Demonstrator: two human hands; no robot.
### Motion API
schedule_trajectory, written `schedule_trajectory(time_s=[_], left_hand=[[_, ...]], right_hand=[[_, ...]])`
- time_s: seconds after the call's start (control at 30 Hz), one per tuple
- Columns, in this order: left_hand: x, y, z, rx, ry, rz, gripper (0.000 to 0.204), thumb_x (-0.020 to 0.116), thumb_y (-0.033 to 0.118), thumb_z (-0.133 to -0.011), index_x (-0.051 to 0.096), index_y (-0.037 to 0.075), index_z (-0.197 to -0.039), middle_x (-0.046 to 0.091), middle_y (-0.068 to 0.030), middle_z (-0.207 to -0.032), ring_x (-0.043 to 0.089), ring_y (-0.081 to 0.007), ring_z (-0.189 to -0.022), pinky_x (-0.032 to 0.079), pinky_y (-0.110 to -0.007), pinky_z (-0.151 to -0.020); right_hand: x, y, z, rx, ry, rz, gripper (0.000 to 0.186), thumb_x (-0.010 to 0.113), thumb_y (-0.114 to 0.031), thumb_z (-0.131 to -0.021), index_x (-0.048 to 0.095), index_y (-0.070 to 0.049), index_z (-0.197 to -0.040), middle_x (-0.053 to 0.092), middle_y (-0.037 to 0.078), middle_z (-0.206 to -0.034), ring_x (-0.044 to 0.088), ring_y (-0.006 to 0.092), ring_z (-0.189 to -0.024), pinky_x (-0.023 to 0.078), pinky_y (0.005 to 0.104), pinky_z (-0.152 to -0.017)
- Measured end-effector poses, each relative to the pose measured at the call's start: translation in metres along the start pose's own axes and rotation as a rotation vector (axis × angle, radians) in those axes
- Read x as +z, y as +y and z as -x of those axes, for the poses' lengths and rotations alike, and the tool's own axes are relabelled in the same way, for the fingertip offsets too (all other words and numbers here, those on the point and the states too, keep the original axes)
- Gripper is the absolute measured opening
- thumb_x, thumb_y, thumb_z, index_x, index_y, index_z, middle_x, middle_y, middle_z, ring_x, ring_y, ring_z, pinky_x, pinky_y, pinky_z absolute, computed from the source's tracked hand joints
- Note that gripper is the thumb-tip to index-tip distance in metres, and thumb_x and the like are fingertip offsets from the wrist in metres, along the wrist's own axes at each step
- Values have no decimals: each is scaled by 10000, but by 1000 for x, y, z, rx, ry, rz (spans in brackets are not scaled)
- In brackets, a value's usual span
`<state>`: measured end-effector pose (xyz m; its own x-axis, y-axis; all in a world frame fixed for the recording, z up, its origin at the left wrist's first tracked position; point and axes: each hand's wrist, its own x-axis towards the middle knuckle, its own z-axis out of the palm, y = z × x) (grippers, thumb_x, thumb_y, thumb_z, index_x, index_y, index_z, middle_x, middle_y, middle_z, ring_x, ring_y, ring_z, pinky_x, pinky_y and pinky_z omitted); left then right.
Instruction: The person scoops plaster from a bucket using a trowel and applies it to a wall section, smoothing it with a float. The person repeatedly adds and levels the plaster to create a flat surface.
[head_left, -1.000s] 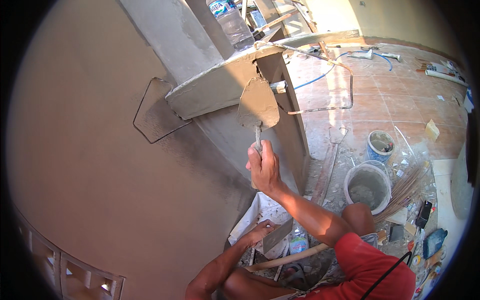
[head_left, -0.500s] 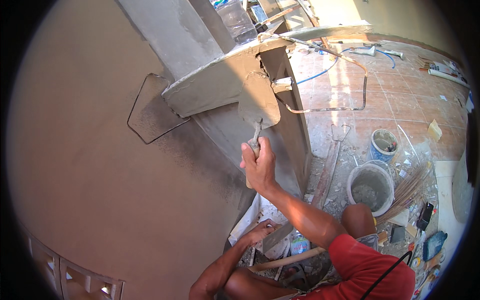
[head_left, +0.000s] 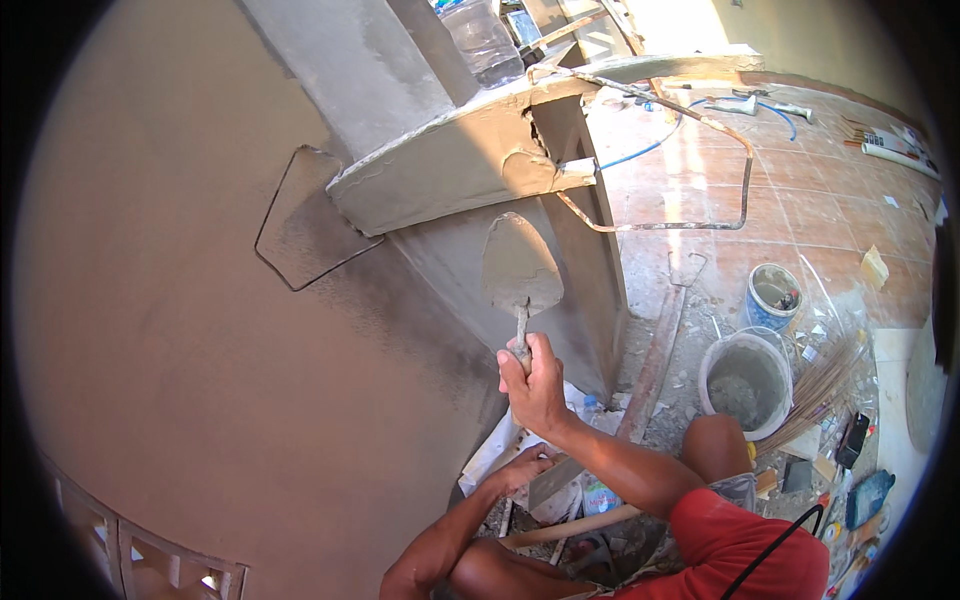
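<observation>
My right hand (head_left: 541, 393) is wrapped round the handle of a mason's trowel (head_left: 522, 265). Its mortar-smeared blade points away from me, just below a freshly plastered ledge (head_left: 440, 165) and apart from it. A patch of wet mortar sits on the ledge's face near its broken right end. Lower down, close to the wall's foot, my left hand (head_left: 522, 470) grips a flat grey plate (head_left: 556, 482); its exact kind is unclear, partly hidden behind my right forearm. Bent metal rod clamps (head_left: 268, 215) hook onto the ledge at both sides.
A smooth brown plastered wall (head_left: 200, 330) fills the left. To the right stand a white bucket (head_left: 745, 385) with grey residue and a smaller blue pail (head_left: 772, 297). Near them lie a twig broom (head_left: 825, 385), a long wooden strip (head_left: 655, 365) and rubble. A blue hose (head_left: 640, 155) crosses the tiles.
My right hand has drawn the trowel down toward me, off the ledge's face, leaving a mortar patch visible there. My left hand has stayed nearly in place.
</observation>
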<state>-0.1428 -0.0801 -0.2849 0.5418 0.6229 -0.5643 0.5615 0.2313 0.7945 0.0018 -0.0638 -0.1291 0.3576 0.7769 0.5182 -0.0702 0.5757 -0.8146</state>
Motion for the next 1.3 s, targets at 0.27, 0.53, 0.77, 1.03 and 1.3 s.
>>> schedule_trajectory(time_s=[0.27, 0.53, 0.77, 1.03, 1.3], left_hand=[[-5, 7, 4, -61, -52, -4, 292, 554, 210, -873, 529, 67, -1127, 570, -90, -1060, 514, -159, -988, 420, -323, -845], [-4, -11, -5, 29, 11, -26, 283, 571, 197, -890, 537, 16, -1105, 587, -107, -993, 522, -163, -935, 444, -313, -807], [0, 1, -5, 98, 46, -43, 310, 562, 209, -923, 542, 4, -1154, 583, -142, -1139, 519, -199, -1062, 415, -320, -931], [-8, -22, -19, 48, -46, -48, 639, 594, 330, -914, 342, 21, -1413, 384, -170, -1419, 333, -261, -1330, 284, -373, -1092], [-6, -7, -9, -94, -59, -9, 302, 553, 190, -892, 497, 54, -1156, 586, -93, -1011, 535, -144, -903, 448, -300, -766]], right_hand=[[20, -12, -62, -158, 56, -162, 213, 550, -177, -945, 426, -6, -915, 533, 45, -571, 569, 135, -489, 434, 296, -470], [54, -45, -80, -78, 68, -213, 261, 536, -227, -957, 386, -23, -890, 529, 47, -547, 562, 137, -466, 431, 297, -459], [76, -48, -88, -13, 35, -177, 276, 552, -219, -942, 369, -19, -892, 540, 83, -548, 567, 211, -461, 437, 355, -466], [59, 27, -23, 28, -113, 132, 242, 563, -195, -931, 440, 13, -947, 562, 54, -585, 574, 130, -495, 449, 286, -479], [18, -18, -55, -222, 44, -69, 176, 546, -144, -941, 450, 3, -949, 555, 50, -578, 574, 135, -485, 433, 287, -464]])
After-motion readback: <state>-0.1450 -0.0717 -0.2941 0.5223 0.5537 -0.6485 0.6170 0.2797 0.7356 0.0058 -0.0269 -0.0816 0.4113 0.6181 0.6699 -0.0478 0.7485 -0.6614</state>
